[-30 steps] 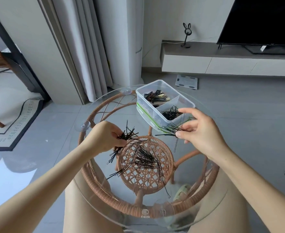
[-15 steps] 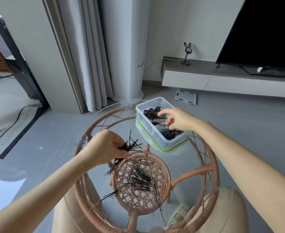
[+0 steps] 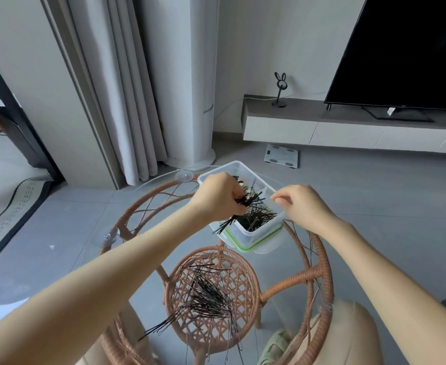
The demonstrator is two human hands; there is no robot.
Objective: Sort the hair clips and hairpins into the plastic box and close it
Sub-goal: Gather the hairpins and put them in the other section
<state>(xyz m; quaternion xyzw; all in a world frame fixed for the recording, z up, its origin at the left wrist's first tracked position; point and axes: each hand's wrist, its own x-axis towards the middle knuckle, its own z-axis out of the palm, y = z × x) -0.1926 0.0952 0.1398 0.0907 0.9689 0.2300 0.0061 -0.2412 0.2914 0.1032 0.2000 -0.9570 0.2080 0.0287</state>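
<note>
A clear plastic box (image 3: 262, 234) with a green seal stands on the far part of the round glass table. Its near compartment holds a heap of black hairpins (image 3: 258, 218); clips in the far compartment are mostly hidden by my hand. My left hand (image 3: 218, 197) grips a bunch of black hairpins (image 3: 239, 210) over the box's near-left rim. My right hand (image 3: 302, 206) hovers at the box's right edge, fingers loosely curled, holding nothing visible. A loose pile of black hairpins (image 3: 206, 296) lies on the glass nearer to me.
The glass tabletop (image 3: 137, 248) rests on a rattan frame (image 3: 319, 275) with suction cups at its rim. Curtains, a white column unit, a TV bench with a television, and a floor scale (image 3: 282, 155) lie beyond. A rug lies at the left.
My left hand has carried its bunch of hairpins from above the pile up to the box. My right hand has drawn back from inside the box to its right edge.
</note>
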